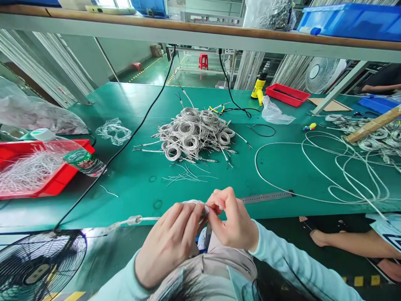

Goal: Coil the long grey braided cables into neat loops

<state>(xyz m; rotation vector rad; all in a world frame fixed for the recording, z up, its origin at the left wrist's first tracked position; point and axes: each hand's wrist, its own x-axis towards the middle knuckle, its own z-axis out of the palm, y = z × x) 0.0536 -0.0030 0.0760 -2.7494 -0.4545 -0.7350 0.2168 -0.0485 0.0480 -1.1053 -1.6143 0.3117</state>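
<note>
My left hand (175, 238) is closed around a coiled white cable (193, 202), just over the table's front edge. One cable end with a clear connector (134, 220) sticks out to the left of that hand. Against the coil, my right hand (230, 219) pinches with thumb and forefinger; what lies between those fingertips is too small to make out. Beyond both hands, a heap of coiled cables (191, 142) with bare wire ends sits on the green table (131, 175). Several thin white strips (184, 174) lie loose in front of the heap.
At left stand a red bin (70, 175) of white strips and a leaning plastic bottle (78, 156). A black cord (138, 127) crosses the table. To the right lie a steel ruler (266, 197) and loose cable loops (344, 167). A yellow heat gun (258, 88) stands behind.
</note>
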